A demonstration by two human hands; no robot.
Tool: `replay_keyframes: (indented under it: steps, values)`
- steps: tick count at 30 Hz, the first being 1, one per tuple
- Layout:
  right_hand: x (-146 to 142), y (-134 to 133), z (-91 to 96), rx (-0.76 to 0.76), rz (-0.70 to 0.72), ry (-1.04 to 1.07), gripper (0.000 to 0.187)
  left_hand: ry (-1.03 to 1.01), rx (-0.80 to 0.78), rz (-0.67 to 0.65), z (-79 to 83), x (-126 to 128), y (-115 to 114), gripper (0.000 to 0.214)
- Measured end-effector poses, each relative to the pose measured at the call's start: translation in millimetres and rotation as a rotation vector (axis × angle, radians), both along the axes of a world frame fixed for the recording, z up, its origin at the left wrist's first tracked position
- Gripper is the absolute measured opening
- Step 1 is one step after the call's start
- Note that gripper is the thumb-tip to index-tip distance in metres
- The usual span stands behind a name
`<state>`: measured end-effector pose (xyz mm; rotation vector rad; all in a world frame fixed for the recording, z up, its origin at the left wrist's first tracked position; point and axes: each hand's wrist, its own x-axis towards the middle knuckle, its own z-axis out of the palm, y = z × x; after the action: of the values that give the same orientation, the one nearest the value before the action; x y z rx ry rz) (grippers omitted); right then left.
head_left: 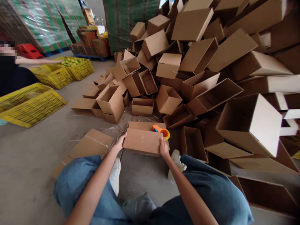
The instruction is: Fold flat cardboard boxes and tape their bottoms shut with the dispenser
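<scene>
Between my knees I hold a brown cardboard box (142, 141) by its two ends. My left hand (121, 141) is closed on its left end, and my right hand (164, 146) grips the right end with the thumb on top. Just behind it, an orange tape dispenser (161, 131) with a yellow-edged roll rests on another piece of cardboard (138, 125). Whether that cardboard belongs to the same box I cannot tell.
A large heap of open cardboard boxes (168, 65) rises ahead and to the right. Flattened cardboard (92, 143) lies by my left knee. Farther left, a person's arm (38, 60) reaches over yellow crates (81, 69), one holding green-yellow fruit (70, 61). A yellow crate (35, 106) stands nearer.
</scene>
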<state>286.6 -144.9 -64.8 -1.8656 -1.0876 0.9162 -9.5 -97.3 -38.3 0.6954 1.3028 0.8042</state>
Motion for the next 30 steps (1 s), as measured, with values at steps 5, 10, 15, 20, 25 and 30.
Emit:
replay_keyframes:
  steps: [5,10,15,20,25,30]
  values:
    - [-0.3,-0.8,5.0,-0.019,0.016,-0.014,0.105,-0.223,-0.179,0.128,5.1,-0.5,1.6,0.045]
    - [0.1,-2.1,10.5,-0.04,0.055,-0.029,0.106,-0.28,-0.198,0.17,11.9,-2.0,6.0,0.032]
    - [0.2,-3.6,13.5,-0.063,0.06,-0.047,0.101,-0.297,-0.204,0.171,13.2,-4.4,5.4,0.029]
    - [-0.1,-3.8,15.2,-0.079,0.063,-0.054,0.095,-0.314,-0.159,0.197,9.2,-5.8,2.7,0.032]
    - [-1.0,-3.9,17.4,-0.091,0.066,-0.058,0.099,-0.309,-0.11,0.219,5.3,-6.3,3.5,0.042]
    - [-1.6,-3.5,17.7,-0.099,0.055,-0.069,0.098,-0.284,-0.066,0.217,0.7,-4.7,2.6,0.044]
